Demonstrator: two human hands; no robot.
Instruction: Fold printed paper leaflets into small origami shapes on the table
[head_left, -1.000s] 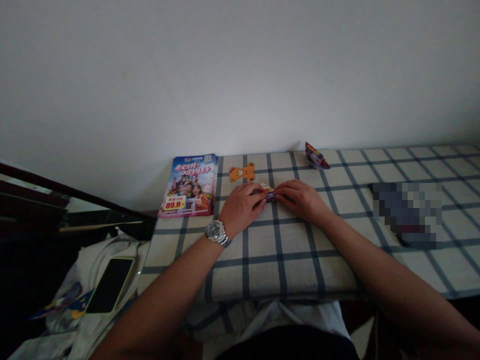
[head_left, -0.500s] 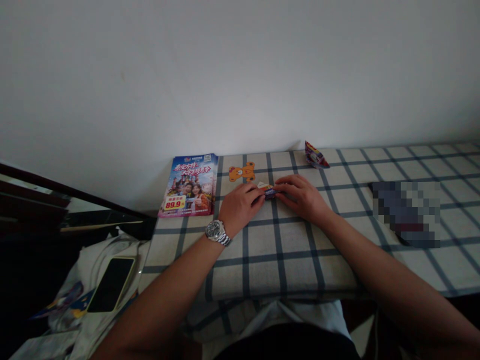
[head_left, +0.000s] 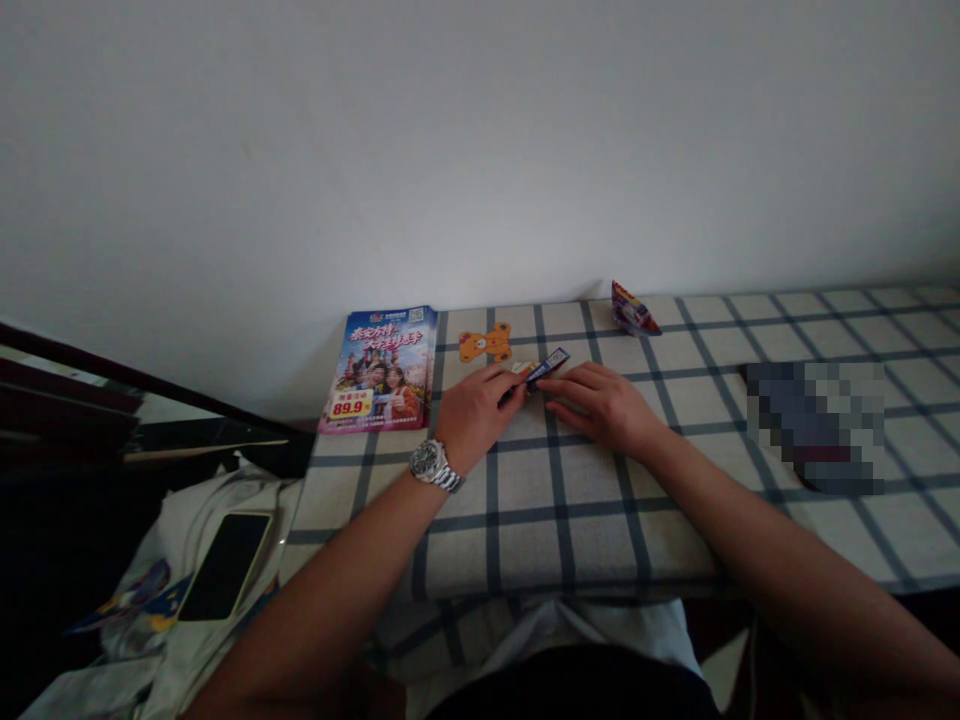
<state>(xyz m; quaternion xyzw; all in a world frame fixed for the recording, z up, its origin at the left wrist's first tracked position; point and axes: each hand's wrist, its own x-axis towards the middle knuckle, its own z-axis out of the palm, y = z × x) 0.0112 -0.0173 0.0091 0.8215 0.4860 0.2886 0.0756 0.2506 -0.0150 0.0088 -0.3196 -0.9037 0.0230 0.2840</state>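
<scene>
A small folded flyer [head_left: 553, 362] with dark print, a pale strip and a QR-like square stands tilted just above the checked cloth. My left hand [head_left: 478, 412], with a metal watch at its wrist, pinches its left end between thumb and fingers. From the other side, my right hand [head_left: 609, 408] has its fingertips on the lower edge, its fingers bent and close together. Part of the flyer is hidden behind the fingers. Just behind my left hand lies a flat orange bear cutout [head_left: 485, 343].
A stack of printed flyers [head_left: 382, 370] lies at the table's left corner. By the wall stands a folded paper piece [head_left: 634, 310]. A blurred dark object [head_left: 810, 425] rests on the right. Below the left edge, a phone [head_left: 225, 567] lies on white bags [head_left: 180, 510].
The folded flyer has turned so its right end points up and away, showing more of it. My right fingers have shifted from that end to its lower edge.
</scene>
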